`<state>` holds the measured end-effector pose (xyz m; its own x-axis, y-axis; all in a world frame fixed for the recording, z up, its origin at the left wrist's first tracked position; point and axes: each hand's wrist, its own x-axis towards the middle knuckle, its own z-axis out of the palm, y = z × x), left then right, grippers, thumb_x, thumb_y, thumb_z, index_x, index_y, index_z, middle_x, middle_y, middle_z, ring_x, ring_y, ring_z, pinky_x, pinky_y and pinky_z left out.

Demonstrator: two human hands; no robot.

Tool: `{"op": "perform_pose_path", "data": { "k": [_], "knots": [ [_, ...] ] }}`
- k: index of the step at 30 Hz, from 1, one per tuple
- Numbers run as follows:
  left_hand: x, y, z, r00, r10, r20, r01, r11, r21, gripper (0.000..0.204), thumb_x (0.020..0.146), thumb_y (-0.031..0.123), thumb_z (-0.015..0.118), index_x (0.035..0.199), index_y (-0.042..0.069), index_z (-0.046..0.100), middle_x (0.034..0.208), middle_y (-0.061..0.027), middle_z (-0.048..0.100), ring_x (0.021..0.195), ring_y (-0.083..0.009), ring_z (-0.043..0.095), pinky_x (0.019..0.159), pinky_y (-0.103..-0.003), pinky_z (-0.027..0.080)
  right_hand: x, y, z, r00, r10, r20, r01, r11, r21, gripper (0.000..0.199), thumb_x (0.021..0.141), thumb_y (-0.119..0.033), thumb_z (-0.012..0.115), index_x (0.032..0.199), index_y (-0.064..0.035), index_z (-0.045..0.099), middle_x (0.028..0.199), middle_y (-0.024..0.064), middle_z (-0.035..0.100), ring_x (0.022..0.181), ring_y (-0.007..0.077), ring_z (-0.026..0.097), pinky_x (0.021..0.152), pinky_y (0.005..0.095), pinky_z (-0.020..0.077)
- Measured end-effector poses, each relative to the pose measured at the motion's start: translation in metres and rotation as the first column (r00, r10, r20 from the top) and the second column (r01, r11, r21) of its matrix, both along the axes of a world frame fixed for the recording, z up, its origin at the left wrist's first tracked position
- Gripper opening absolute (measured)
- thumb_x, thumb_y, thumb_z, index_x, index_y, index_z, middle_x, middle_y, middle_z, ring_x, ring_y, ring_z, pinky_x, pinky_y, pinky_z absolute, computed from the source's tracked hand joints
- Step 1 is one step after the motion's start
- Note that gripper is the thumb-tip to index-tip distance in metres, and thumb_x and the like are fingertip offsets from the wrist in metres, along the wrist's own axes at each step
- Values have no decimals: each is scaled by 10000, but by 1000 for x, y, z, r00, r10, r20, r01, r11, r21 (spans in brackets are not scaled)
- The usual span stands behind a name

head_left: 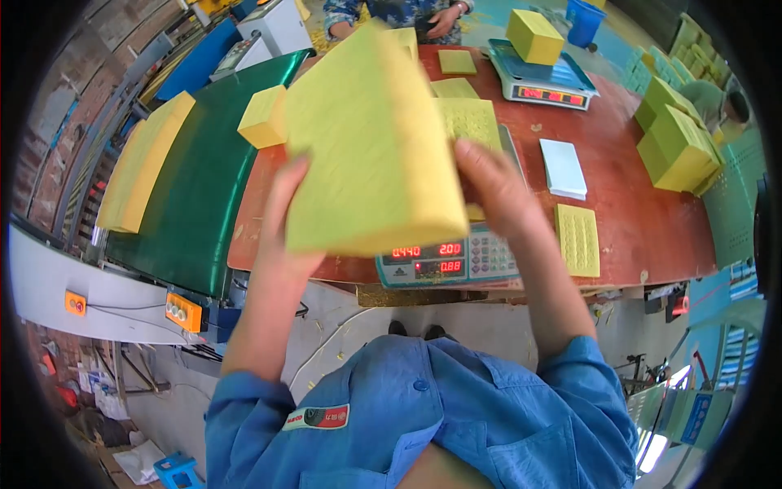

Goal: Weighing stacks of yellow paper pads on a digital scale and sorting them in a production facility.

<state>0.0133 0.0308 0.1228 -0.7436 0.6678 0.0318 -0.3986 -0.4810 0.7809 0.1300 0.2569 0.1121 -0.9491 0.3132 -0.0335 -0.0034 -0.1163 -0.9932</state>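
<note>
A thick yellow stack of sheets [350,155], slightly blurred, is held up and tilted between both of my hands over the table's near side. My left hand [285,216] grips its left lower edge, thumb on the near face. On its right side my right hand [498,183] presses with the thumb; the other fingers are hidden behind. Below and behind the stack is a digital scale [489,257] with a lit red display. A yellow sheet with embossed dots [471,121] lies by the scale's pan, partly covered by the stack.
On the left runs a green conveyor belt [195,196] carrying a long yellow stack [151,163]. The red table [619,220] also bears a second scale [544,91], white cards [562,169], a dotted yellow piece [577,240] and yellow blocks [676,147]. Opposite stands a person in camouflage [399,12].
</note>
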Motion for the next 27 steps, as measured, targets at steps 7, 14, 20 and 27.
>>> {"op": "perform_pose_path", "data": {
  "k": [7,14,20,27],
  "knots": [
    [-41,115,42,927,-355,-124,289,884,-367,710,843,594,579,1386,151,467,1329,-111,516,1187,-279,505,905,-506,437,-25,86,0,963,-251,-94,241,965,-106,417,962,-426,552,1145,-66,657,885,8,650,717,96,582,637,254,458],
    [-58,130,27,921,-348,-174,225,842,-490,832,806,684,566,1431,150,438,1370,-129,483,1256,-308,453,934,-571,408,-28,92,-15,969,-246,-12,245,967,-73,390,968,-397,560,1129,-61,675,904,27,667,748,114,606,679,275,489],
    [-53,132,23,926,-319,-201,184,848,-497,845,804,707,554,1425,142,454,1395,-119,470,1253,-333,453,939,-589,407,-24,89,-16,960,-280,17,281,959,-48,397,975,-371,556,1147,-31,667,939,51,675,790,125,616,702,280,501],
    [-44,129,23,897,-309,-317,72,808,-585,832,806,739,509,1391,147,495,1327,-104,532,1190,-266,507,935,-529,424,-25,91,-28,950,-310,-36,311,950,20,407,973,-361,553,1132,-6,673,930,45,684,784,124,620,688,282,492]
  ]
}}
